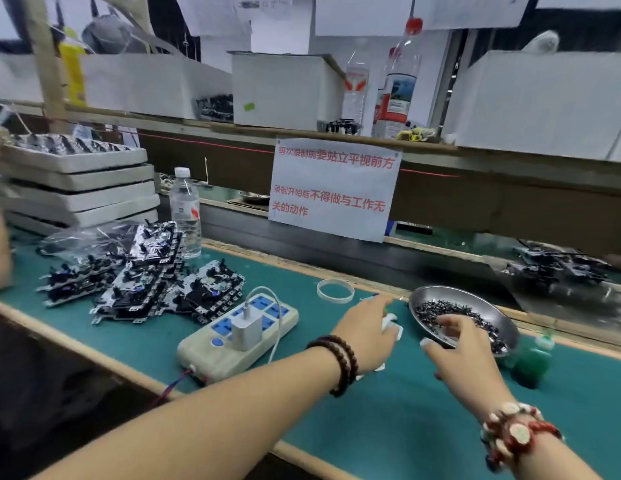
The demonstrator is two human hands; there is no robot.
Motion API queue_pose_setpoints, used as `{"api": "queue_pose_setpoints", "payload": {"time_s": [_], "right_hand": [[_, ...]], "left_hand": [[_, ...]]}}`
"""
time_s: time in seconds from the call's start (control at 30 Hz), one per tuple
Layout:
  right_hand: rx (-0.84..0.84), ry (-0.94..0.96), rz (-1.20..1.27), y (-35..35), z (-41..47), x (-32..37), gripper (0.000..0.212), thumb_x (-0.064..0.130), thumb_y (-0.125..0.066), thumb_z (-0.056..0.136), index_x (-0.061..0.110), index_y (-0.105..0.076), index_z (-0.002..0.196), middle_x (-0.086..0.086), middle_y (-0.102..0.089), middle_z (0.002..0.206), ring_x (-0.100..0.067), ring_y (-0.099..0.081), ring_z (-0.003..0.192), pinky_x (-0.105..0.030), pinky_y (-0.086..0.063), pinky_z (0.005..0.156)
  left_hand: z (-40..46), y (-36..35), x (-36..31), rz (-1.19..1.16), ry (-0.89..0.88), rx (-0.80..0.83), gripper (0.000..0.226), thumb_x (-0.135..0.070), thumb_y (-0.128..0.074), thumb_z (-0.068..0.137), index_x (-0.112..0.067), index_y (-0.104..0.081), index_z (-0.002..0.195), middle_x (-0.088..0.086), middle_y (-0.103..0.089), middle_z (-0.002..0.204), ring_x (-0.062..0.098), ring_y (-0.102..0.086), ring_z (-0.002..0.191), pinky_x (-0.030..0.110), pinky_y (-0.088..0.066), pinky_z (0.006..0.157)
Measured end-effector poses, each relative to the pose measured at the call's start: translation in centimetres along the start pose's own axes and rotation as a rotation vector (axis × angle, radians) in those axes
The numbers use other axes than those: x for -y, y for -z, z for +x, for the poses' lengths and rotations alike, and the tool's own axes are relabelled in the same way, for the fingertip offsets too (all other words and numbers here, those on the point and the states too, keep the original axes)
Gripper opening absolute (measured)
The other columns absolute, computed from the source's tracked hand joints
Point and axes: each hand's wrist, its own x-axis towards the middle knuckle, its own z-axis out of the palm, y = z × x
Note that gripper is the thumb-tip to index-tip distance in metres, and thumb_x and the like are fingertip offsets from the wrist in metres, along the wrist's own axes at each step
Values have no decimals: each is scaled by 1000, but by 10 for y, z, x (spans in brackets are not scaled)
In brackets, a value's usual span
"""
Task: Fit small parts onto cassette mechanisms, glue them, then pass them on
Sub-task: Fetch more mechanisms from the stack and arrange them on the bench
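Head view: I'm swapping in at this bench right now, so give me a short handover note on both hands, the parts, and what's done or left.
Left hand: resting on the green mat, fingers over a small white object I cannot identify; grip unclear.
Right hand: fingertips curled into the small dark parts in the metal dish.
Cassette mechanisms: piled at the left, beyond the power strip.
Green bottle, possibly the glue: right of the dish.
Done: nothing visibly fitted.
Left: pick a part, fit, glue, pass on.
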Motion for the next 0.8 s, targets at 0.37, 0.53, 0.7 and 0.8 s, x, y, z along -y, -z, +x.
{"api": "queue_pose_setpoints", "payload": {"time_s": [0.37, 0.53, 0.7, 0.8], "right_hand": [[258, 159, 13, -93, -14, 99, 22, 14, -57, 88, 20, -45, 106, -3, -49, 112, -19, -51, 99, -45, -47, 92], [336, 235, -39, -124, -4, 123, 26, 15, -55, 90, 17, -47, 115, 2, -49, 109, -13, -50, 91, -28, -41, 82], [373, 305, -84, -137, 8, 133, 24, 14, -55, 90, 21, -48, 112, 3, -52, 108, 4, -49, 77, -17, -34, 61], [387, 353, -98, -152, 18, 147, 21, 14, -55, 91, 23, -47, 108, 5, -52, 106, 2, -50, 77, -20, -36, 64]], "left_hand": [[-27, 120, 74, 321, 319, -310, 39, -34, -43, 95, -24, -39, 133, 2, -39, 137, 25, -32, 126, 46, -29, 103], [-27, 166, 124, 419, 471, -384, 45, -37, -46, 92, -24, -38, 134, 7, -33, 141, 28, -27, 130, 45, -27, 104], [-8, 181, 167, 541, 659, -146, 92, -61, -54, 80, -16, -11, 148, 12, -6, 154, 35, -7, 140, 49, -14, 111], [3, 175, 184, 561, 705, -15, 111, -68, -59, 72, -18, 3, 149, 12, 5, 156, 37, 3, 142, 54, -9, 113]]}}
